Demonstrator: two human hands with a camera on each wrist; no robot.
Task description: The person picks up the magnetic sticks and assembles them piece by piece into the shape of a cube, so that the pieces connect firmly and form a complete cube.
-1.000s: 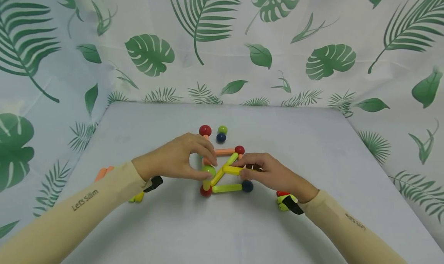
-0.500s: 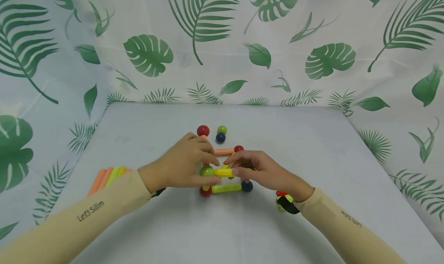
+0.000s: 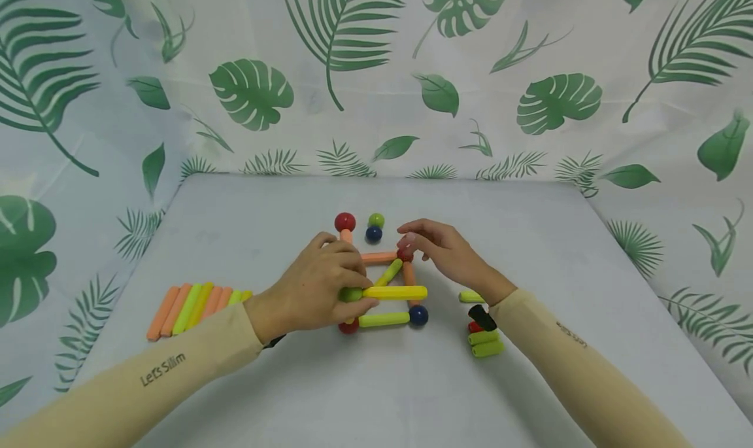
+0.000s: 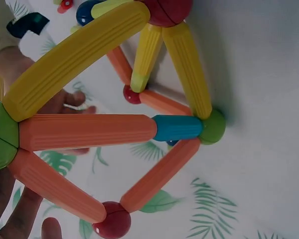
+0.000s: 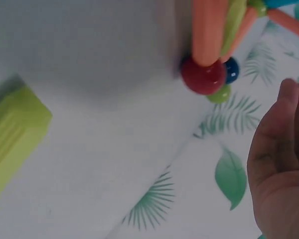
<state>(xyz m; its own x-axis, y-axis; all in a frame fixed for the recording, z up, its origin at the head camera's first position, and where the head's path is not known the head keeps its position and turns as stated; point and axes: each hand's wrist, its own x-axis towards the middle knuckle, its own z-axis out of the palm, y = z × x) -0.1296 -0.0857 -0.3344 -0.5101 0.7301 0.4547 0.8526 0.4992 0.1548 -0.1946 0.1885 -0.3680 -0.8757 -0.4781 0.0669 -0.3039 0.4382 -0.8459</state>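
"Let's Slim" is printed on the beige left sleeve [image 3: 159,369]; the right sleeve's print is too small to read. The left hand [image 3: 320,284] grips the green ball [image 3: 351,294] at one end of the ribbed yellow plastic rod [image 3: 395,292], top of the rod-and-ball frame near the middle of the pale grey table [image 3: 529,252], while the right hand [image 3: 438,248] hovers w/ fingers loosely bent, holding nothing, just beside the frame's far red ball [image 3: 404,254]. The left wrist view shows, close up, a blue-tipped orange rod [image 4: 109,130] the head view hides; a row of orange & lime rods [image 3: 197,307] lies by the table's left edge, lime rods [image 3: 485,343] sit near the right forearm, and a leaf-print cloth [image 3: 376,75] hangs behind.
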